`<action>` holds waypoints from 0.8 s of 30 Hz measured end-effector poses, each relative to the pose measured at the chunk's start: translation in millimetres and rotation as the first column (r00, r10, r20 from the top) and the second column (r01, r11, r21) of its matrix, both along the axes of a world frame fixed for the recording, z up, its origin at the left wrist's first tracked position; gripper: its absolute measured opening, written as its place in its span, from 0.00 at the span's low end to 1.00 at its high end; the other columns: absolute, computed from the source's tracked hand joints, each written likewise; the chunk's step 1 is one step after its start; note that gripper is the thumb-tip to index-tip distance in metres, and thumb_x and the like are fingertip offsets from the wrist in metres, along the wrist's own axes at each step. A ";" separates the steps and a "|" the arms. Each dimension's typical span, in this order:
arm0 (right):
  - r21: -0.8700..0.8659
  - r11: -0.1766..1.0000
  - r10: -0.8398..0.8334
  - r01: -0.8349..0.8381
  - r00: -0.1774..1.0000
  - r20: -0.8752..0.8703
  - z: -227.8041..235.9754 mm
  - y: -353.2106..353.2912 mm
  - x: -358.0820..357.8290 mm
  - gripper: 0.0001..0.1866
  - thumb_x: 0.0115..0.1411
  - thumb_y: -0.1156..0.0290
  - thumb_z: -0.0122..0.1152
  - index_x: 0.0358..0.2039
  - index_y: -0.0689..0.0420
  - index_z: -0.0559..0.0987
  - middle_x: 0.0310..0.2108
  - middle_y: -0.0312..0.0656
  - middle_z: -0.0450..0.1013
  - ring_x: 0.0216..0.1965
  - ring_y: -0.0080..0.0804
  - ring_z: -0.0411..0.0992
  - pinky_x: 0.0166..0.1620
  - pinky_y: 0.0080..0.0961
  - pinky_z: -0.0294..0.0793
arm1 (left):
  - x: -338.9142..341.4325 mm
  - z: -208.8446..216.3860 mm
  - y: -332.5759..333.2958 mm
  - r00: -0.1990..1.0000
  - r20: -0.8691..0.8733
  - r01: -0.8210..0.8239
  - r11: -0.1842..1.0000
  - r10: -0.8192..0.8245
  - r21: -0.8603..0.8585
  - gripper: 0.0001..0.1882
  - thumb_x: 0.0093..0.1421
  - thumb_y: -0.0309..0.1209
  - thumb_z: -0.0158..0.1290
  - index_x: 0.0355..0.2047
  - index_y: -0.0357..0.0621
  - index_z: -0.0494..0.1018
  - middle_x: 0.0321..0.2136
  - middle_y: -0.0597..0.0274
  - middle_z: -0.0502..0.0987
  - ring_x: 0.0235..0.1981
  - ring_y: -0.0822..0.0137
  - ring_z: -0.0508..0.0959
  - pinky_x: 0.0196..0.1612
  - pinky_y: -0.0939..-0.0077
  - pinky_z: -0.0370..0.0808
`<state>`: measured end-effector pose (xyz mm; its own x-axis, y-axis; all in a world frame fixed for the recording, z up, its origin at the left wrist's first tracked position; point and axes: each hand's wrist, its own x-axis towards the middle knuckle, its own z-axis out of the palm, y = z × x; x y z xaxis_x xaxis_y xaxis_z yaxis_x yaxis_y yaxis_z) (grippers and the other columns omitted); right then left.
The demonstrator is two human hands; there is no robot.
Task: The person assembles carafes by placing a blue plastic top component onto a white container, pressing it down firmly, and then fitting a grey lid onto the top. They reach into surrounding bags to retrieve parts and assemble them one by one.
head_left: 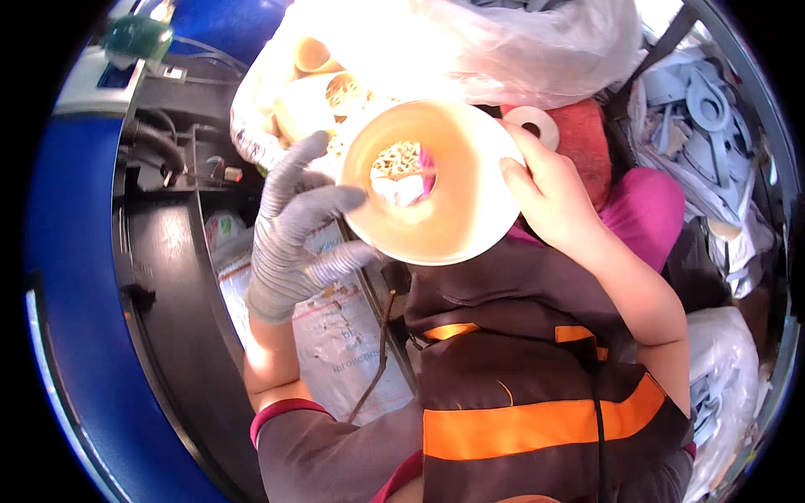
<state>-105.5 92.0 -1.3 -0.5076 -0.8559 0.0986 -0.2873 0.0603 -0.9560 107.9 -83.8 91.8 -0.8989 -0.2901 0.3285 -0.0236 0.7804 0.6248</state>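
A cream, hollow, round plastic part (474, 197), wide at its near rim with a smaller round opening at its far end, is held up in front of my chest. My bare right hand (558, 189) grips its right side, the thumb at the rim and the other fingers mostly hidden behind it. My left hand (293, 226), in a grey knit glove, is at the part's left side with its fingers spread. One fingertip overlaps the rim; whether it touches I cannot tell. Thin curled shavings (342, 94) lie among similar cream parts (306, 109) beyond.
Plastic bags (537, 50) lie at the top, glaring in bright light. A white ring (537, 126) rests by a red cloth (579, 142). Grey-blue plastic parts (708, 101) fill a bag at right. Blue panels (75, 293), a black frame (172, 277) and a thin stick (384, 356) are at left.
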 end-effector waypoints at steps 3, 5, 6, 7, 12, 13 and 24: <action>-0.012 0.976 -0.219 0.219 0.975 -0.039 -1.4 31.9 -11.2 0.22 0.63 0.74 0.47 0.58 0.61 0.66 0.41 0.55 0.74 0.44 0.36 0.76 0.47 0.28 0.72 | -23.2 -38.4 -1.4 0.959 -0.191 -0.152 0.951 0.208 0.269 0.25 0.49 0.30 0.65 0.46 0.36 0.70 0.53 0.50 0.68 0.46 0.66 0.73 0.51 0.71 0.70; -0.133 0.940 -0.306 0.315 0.948 0.084 -14.7 48.9 -16.9 0.22 0.63 0.73 0.45 0.58 0.62 0.65 0.43 0.51 0.75 0.45 0.35 0.75 0.49 0.28 0.71 | -36.1 -62.7 -1.0 0.949 0.055 -0.289 0.791 0.310 0.539 0.21 0.58 0.34 0.58 0.48 0.36 0.70 0.47 0.56 0.72 0.46 0.69 0.72 0.51 0.72 0.69; -0.207 0.903 -0.347 0.376 0.924 0.162 -31.5 55.0 -19.9 0.21 0.63 0.75 0.46 0.57 0.62 0.66 0.42 0.43 0.75 0.42 0.32 0.75 0.46 0.26 0.73 | -40.7 -82.9 -4.0 0.964 0.077 -0.240 0.706 0.254 0.667 0.21 0.61 0.36 0.55 0.49 0.36 0.69 0.45 0.58 0.73 0.46 0.71 0.72 0.52 0.73 0.69; -0.184 0.892 -0.307 0.412 0.854 0.420 -34.1 60.6 -19.3 0.21 0.62 0.75 0.48 0.56 0.61 0.67 0.41 0.42 0.75 0.41 0.31 0.75 0.45 0.25 0.73 | -45.9 -99.1 -4.4 0.976 0.092 -0.195 0.597 0.198 0.779 0.21 0.63 0.39 0.52 0.50 0.36 0.69 0.43 0.61 0.75 0.45 0.73 0.72 0.52 0.74 0.68; -0.381 0.912 0.377 0.150 0.058 0.924 -105.7 106.6 -13.4 0.18 0.63 0.68 0.53 0.53 0.58 0.71 0.42 0.41 0.74 0.41 0.24 0.72 0.41 0.20 0.72 | -70.9 -115.7 52.6 0.964 -0.153 -0.053 0.720 0.218 0.691 0.15 0.63 0.38 0.52 0.41 0.39 0.74 0.34 0.64 0.76 0.36 0.77 0.71 0.39 0.76 0.70; -0.151 0.964 0.101 0.220 0.222 0.970 -95.8 104.6 -12.9 0.17 0.64 0.69 0.52 0.53 0.59 0.71 0.43 0.40 0.74 0.42 0.24 0.72 0.42 0.21 0.72 | -70.1 -114.4 48.5 0.963 -0.193 -0.035 0.799 0.188 0.601 0.13 0.62 0.37 0.53 0.38 0.39 0.74 0.31 0.65 0.76 0.34 0.77 0.70 0.37 0.76 0.69; -0.169 0.980 0.043 -0.105 0.942 -0.334 -2.9 86.4 -6.1 0.19 0.53 0.68 0.66 0.44 0.60 0.75 0.47 0.46 0.72 0.53 0.46 0.68 0.55 0.38 0.67 | -99.2 -35.6 76.2 0.903 0.339 0.221 0.962 -0.265 0.163 0.23 0.55 0.40 0.59 0.49 0.43 0.72 0.33 0.54 0.78 0.33 0.61 0.80 0.34 0.71 0.75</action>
